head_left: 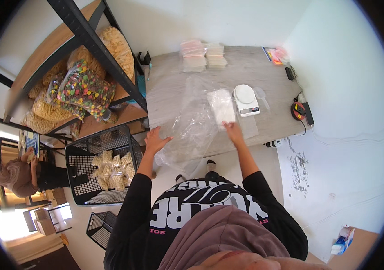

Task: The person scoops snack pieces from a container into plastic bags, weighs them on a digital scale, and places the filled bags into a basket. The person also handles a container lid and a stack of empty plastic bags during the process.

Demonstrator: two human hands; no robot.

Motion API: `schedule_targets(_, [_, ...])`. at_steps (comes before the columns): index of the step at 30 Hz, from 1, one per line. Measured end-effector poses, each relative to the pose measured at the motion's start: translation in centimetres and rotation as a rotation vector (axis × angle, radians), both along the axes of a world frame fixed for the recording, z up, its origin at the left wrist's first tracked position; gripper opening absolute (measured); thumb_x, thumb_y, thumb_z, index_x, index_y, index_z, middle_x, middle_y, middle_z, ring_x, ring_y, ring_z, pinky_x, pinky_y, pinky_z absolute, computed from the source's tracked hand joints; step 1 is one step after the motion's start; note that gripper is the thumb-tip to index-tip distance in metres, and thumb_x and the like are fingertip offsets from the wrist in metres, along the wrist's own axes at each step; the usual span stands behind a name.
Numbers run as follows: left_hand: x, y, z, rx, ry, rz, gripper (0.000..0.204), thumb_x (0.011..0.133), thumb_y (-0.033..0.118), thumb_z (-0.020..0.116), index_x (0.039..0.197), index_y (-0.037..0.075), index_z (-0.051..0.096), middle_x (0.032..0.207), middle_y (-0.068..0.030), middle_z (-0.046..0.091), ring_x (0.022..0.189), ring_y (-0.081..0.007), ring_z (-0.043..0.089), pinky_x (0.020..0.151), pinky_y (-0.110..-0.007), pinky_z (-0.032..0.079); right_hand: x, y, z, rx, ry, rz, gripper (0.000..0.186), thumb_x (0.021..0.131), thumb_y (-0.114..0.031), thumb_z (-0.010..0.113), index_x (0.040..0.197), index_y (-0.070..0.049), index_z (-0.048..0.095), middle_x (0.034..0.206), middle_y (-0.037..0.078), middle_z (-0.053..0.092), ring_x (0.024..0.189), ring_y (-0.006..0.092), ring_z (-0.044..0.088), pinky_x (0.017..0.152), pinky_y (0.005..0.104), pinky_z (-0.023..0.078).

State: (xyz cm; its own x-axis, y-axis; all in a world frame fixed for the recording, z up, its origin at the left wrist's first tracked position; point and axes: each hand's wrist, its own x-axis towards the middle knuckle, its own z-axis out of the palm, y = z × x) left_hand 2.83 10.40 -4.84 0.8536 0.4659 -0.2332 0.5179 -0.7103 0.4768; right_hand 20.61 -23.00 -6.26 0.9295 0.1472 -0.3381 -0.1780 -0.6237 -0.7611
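My left hand has its fingers spread apart at the left edge of a large, crumpled clear plastic bag on the grey table. My right hand grips the lower end of a white packet, which lies partly beside the plastic bag. To the packet's right is a white kitchen scale with a clear scoop next to it and a clear sheet below it.
Two stacks of clear bags lie at the back. A shelf holds bagged snacks. A black crate with bagged pieces stands left, a co-worker beyond. A power strip and cables are at right.
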Motion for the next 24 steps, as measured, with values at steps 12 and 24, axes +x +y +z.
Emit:
schedule_targets(12, [9.9, 2.0, -1.5, -0.726, -0.076, -0.076, 0.056, 0.078, 0.035, 0.074, 0.121, 0.002, 0.058, 0.107, -0.0091, 0.065, 0.099, -0.0203, 0.059, 0.091, -0.033, 0.043, -4.9, 4.9, -0.7, 0.86, 0.36, -0.124, 0.05, 0.083, -0.015, 0.07, 0.128, -0.006, 0.05, 0.09, -0.003, 0.058, 0.083, 0.0094, 0.054, 0.069, 0.0234, 0.042])
schedule_targets(24, [12.3, 3.5, 13.5, -0.969, -0.539, -0.152, 0.022, 0.085, 0.025, 0.07, 0.095, 0.005, 0.067, 0.095, 0.0001, 0.065, 0.096, -0.0123, 0.055, 0.092, -0.029, 0.036, 2.0, 4.9, 11.5, 0.759, -0.325, 0.124, 0.016, 0.085, -0.001, 0.063, 0.1, -0.003, 0.066, 0.106, 0.007, 0.068, 0.097, 0.0147, 0.06, 0.086, 0.0297, 0.047])
